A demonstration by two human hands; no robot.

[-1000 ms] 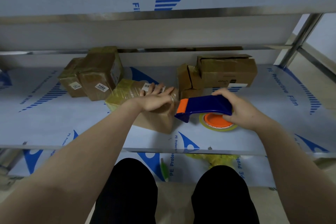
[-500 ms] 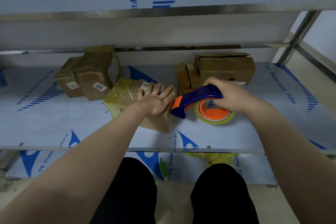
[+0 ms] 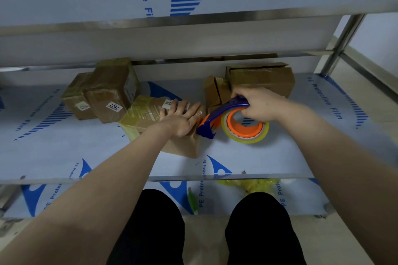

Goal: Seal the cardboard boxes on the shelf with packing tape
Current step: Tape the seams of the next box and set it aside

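Cardboard box (image 3: 146,118) is being pressed down under the flat left hand (image 3: 181,121) | tape dispenser (image 3: 217,114) is being gripped by the right hand (image 3: 258,103), nose just beside the left palm | risk: tape being laid crooked if box slides on shelf (image 3: 269,157).

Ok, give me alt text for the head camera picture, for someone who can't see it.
A person's left hand presses flat on a cardboard box on a shelf while the right hand grips a blue and orange tape dispenser, its nose at the box's right end. Other taped boxes sit further back on the shelf.
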